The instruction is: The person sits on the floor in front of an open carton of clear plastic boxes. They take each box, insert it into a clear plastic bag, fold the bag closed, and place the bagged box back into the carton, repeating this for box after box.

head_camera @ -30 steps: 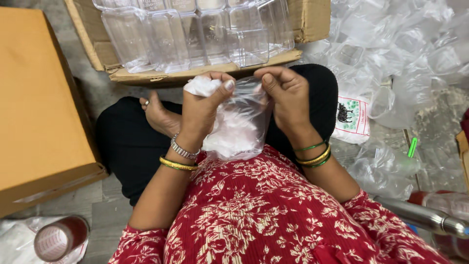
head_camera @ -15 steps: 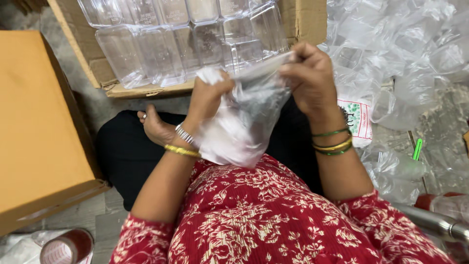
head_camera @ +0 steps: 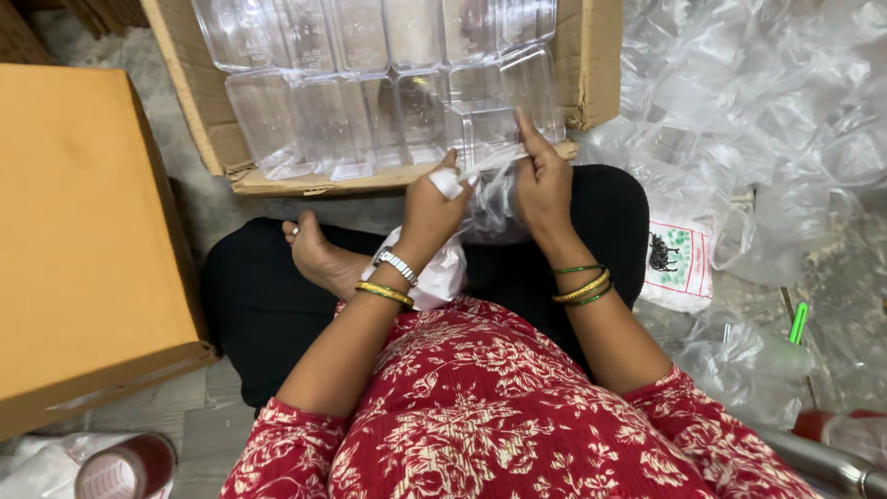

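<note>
The person sits cross-legged on the floor, and both hands are raised over the lap, close together, gripping one clear plastic bag. The left hand is closed on the bag's near side and pinches a small white wad at its top between thumb and fingers. The right hand clamps the bag's other edge, its forefinger pointing up and the thumb pressed against the plastic. The bag is stretched between the two hands and hangs down to the lap, where its lower, whitish part rests against the left wrist beside a silver watch and a yellow bangle. Green and yellow bangles ring the right wrist.

Just beyond the hands stands an open cardboard box filled with clear plastic containers packed in rows. A closed brown cardboard box lies on the floor to the left. A heap of loose clear plastic bags covers the floor on the right, with a small printed white packet at its near edge and a green stick further right. A roll of tape sits at the lower left corner. A bare foot shows beside the left arm.
</note>
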The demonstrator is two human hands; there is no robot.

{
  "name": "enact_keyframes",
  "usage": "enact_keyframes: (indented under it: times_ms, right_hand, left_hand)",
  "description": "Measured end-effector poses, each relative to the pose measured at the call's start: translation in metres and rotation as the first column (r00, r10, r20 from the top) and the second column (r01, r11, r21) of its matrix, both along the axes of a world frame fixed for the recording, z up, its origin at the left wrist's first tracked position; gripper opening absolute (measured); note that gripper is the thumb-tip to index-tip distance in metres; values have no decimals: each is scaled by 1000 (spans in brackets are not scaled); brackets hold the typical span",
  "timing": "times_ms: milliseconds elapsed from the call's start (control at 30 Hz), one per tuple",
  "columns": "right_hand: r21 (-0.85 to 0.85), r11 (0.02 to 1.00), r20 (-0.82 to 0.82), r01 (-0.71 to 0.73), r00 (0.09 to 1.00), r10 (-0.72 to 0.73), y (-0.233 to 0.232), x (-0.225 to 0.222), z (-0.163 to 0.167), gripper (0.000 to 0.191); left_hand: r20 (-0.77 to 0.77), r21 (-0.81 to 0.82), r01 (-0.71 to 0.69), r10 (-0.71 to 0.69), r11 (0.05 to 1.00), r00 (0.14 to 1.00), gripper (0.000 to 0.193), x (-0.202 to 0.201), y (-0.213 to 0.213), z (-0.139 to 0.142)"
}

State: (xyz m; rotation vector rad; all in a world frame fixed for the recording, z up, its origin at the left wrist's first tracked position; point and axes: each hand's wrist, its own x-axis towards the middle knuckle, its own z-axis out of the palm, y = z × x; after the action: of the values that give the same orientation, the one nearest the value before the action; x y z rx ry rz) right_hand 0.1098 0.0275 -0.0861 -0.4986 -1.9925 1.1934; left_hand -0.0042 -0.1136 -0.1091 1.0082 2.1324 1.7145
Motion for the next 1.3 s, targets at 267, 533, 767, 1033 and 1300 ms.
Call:
enact_keyframes:
  times_ms: [267, 533, 767, 1033, 1300]
  right_hand:
    - [-147, 987, -151, -69, 987, 47, -1, 2, 33, 20]
    - [-153, 987, -209, -55, 978, 22, -16, -1, 27, 14]
    - [-312, 842, -294, -439, 888, 354, -24, 13, 39, 52]
    - [-378, 821, -193, -427, 904, 382, -44, 36, 37, 36]
    - [-774, 599, -378, -207, 909, -174, 40, 90, -2, 24]
  left_hand:
    - [-261, 30, -101, 105, 994, 960, 29, -9, -15, 40]
    - [403, 424, -32, -157, 905, 902, 19, -6, -10, 35]
    - [572, 472, 63, -360, 879, 737, 18, 8, -29, 62]
    - [348, 376, -206, 69, 904, 935, 17, 14, -14, 40]
    - [278, 329, -67, -29, 942, 960, 48, 6, -23, 18]
